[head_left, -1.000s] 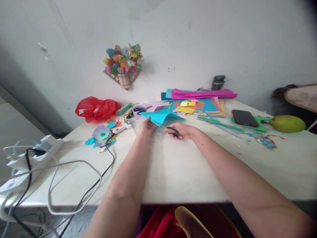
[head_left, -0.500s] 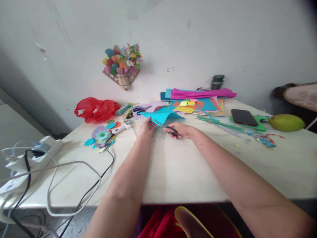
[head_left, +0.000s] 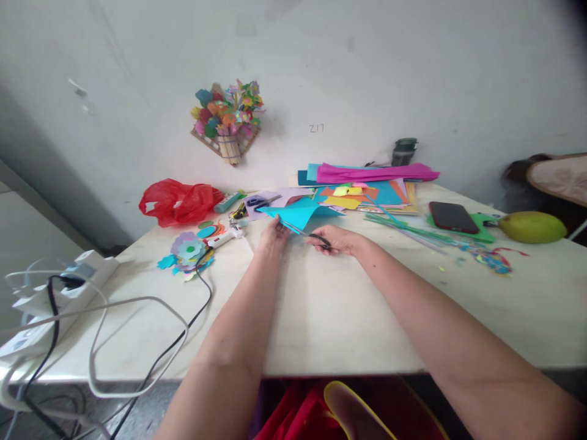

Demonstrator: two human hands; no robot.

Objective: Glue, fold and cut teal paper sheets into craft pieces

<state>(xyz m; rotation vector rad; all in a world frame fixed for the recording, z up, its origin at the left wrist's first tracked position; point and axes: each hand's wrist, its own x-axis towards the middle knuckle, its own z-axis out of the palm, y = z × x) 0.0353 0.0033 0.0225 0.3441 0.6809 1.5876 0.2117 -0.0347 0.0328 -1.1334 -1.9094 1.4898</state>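
A bright blue sheet of paper is held above the table, bent upward along its middle. My left hand grips its near left edge, fingers closed with the tips partly behind the sheet. In my right hand is a pair of scissors with dark handles, fingers wrapped round the loops. Its blades point left along the paper's near edge, touching or overlapping it. Behind the sheet, a second pair of scissors lies on lilac paper.
On the left are paper flower cut-outs, a glue gun, a red plastic bag and a power strip with loose cables. Coloured paper, green stems, a phone and a yellow-green fruit lie on the right.
The scissors' handles look drawn slightly closer together in my right hand. Both hands and the blue paper stay in nearly the same place; the view has shifted very slightly.
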